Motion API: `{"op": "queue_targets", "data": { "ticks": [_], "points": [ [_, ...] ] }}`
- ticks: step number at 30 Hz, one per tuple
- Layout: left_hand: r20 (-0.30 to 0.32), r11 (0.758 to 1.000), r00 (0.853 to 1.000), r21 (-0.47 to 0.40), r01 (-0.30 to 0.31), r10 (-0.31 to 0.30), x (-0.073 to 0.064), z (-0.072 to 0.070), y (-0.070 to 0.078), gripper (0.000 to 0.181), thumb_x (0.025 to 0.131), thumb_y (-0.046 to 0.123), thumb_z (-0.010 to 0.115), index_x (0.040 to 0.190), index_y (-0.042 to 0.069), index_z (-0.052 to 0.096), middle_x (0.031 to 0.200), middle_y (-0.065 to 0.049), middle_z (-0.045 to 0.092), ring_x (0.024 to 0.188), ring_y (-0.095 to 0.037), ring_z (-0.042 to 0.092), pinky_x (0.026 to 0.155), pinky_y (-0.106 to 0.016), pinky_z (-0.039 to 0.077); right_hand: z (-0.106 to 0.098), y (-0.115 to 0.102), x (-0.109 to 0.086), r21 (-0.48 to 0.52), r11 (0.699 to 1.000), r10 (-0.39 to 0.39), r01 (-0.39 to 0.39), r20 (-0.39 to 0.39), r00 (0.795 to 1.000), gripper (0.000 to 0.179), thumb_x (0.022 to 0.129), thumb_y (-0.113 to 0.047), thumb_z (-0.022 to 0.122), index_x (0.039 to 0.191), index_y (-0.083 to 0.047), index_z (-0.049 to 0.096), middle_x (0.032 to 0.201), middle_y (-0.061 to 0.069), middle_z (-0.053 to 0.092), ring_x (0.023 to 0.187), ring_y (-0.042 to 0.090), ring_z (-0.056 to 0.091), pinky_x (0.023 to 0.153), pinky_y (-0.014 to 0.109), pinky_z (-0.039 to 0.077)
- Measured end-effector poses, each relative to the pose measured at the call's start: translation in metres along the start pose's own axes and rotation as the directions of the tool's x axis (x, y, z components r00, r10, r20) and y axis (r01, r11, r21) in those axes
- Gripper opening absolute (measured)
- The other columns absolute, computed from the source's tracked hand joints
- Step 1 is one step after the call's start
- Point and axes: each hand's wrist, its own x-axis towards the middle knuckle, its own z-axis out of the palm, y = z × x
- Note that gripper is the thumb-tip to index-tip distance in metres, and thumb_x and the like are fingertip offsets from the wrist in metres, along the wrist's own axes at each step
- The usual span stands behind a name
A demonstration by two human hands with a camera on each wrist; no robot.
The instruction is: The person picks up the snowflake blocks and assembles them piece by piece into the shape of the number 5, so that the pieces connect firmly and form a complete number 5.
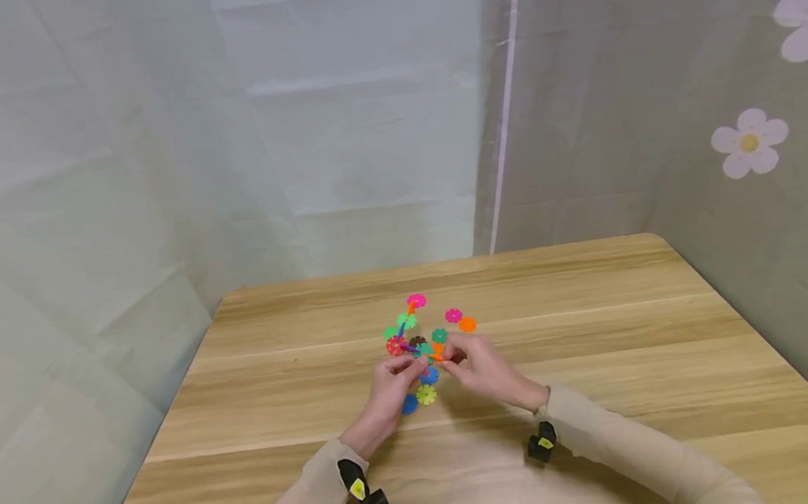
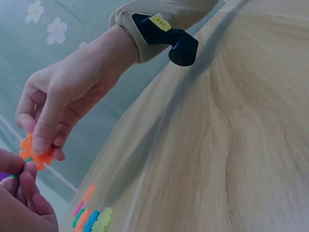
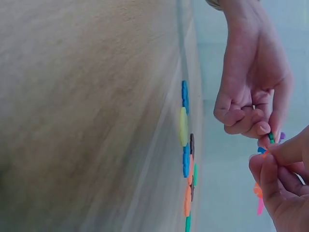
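Note:
My left hand (image 1: 386, 392) pinches a green notched plastic disc (image 1: 424, 351) at the near end of a chain of interlocking discs. Up the chain come a purple disc (image 1: 409, 349), a red disc (image 1: 396, 346), a blue one, a light green disc (image 1: 406, 321), an orange one and a pink disc (image 1: 416, 301). Between thumb and fingers my right hand (image 1: 487, 368) pinches an orange disc (image 2: 38, 153). Its edge meets the green disc's edge in the left wrist view. Both hands are raised above the table, fingertips close together; the left fingers partly cover the green disc.
Loose discs lie on the wooden table (image 1: 631, 329) beneath and around the hands: a yellow-green disc (image 1: 425, 395), a blue disc (image 1: 409, 404), a teal disc (image 1: 439, 335), a magenta disc (image 1: 454, 315), an orange disc (image 1: 467, 324) and several others. Fabric sheets hang behind the table.

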Motion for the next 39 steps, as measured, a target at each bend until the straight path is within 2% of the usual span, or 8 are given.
{"op": "queue_targets", "data": {
  "ticks": [5,11,20,29,33,39],
  "points": [
    [0.009,1.0,1.0,0.011,-0.015,0.015,0.0,0.0,0.003,0.028,0.09,0.011,0.067,0.093,-0.016,0.066,0.074,0.009,0.06,0.074,-0.006,0.053,0.072,-0.022,0.049,0.001,0.003,0.001,-0.018,1.0,-0.021,0.021,0.007,1.0,0.018,0.086,0.001,0.069,0.076,-0.009,0.058,0.08,0.003,0.067,0.074,0.007,0.064,0.07,0.019,0.056],
    [0.013,1.0,1.0,0.016,-0.014,0.014,0.002,-0.002,0.003,0.028,0.09,0.015,0.067,0.091,-0.013,0.068,0.07,0.008,0.062,0.07,-0.008,0.053,0.068,-0.022,0.046,0.0,0.004,0.004,-0.013,1.0,-0.028,0.028,0.007,1.0,0.016,0.086,0.0,0.069,0.078,-0.009,0.058,0.082,0.003,0.067,0.076,0.009,0.066,0.07,0.019,0.056],
    [0.006,0.999,0.999,-0.036,-0.034,0.034,0.008,-0.003,0.001,0.021,0.089,0.008,0.066,0.09,-0.012,0.07,0.072,0.007,0.063,0.073,-0.007,0.058,0.072,-0.02,0.05,-0.004,0.005,0.008,-0.016,0.999,0.047,-0.046,0.047,0.998,0.012,0.086,-0.002,0.07,0.089,-0.009,0.061,0.087,0.005,0.068,0.078,0.012,0.066,0.068,0.019,0.055],
    [0.012,0.998,1.0,-0.066,-0.003,0.004,0.006,-0.009,0.003,0.024,0.09,0.01,0.067,0.095,-0.013,0.068,0.075,0.002,0.065,0.077,-0.013,0.059,0.078,-0.026,0.052,-0.003,0.009,0.005,-0.036,0.995,0.092,-0.088,0.093,0.991,0.017,0.085,-0.003,0.071,0.1,-0.008,0.063,0.093,0.009,0.069,0.08,0.013,0.064,0.065,0.018,0.054],
    [0.005,0.998,1.0,-0.067,0.006,-0.005,0.006,-0.012,0.004,0.021,0.09,0.01,0.067,0.094,-0.011,0.069,0.075,0.004,0.064,0.077,-0.013,0.057,0.077,-0.026,0.05,-0.003,0.011,0.006,-0.072,0.993,0.108,-0.098,0.14,0.984,0.017,0.086,-0.002,0.069,0.102,-0.003,0.065,0.093,0.009,0.068,0.081,0.014,0.064,0.067,0.017,0.053],
    [-0.018,0.995,1.0,-0.098,0.014,-0.016,0.008,-0.015,0.004,0.011,0.089,0.008,0.067,0.08,0.003,0.071,0.072,0.007,0.059,0.07,-0.008,0.052,0.07,-0.023,0.047,0.001,0.016,0.009,-0.108,0.988,0.133,-0.106,0.287,0.949,0.022,0.086,0.002,0.065,0.108,0.0,0.068,0.101,0.01,0.071,0.085,0.016,0.065,0.072,0.018,0.053]
  ]
}}
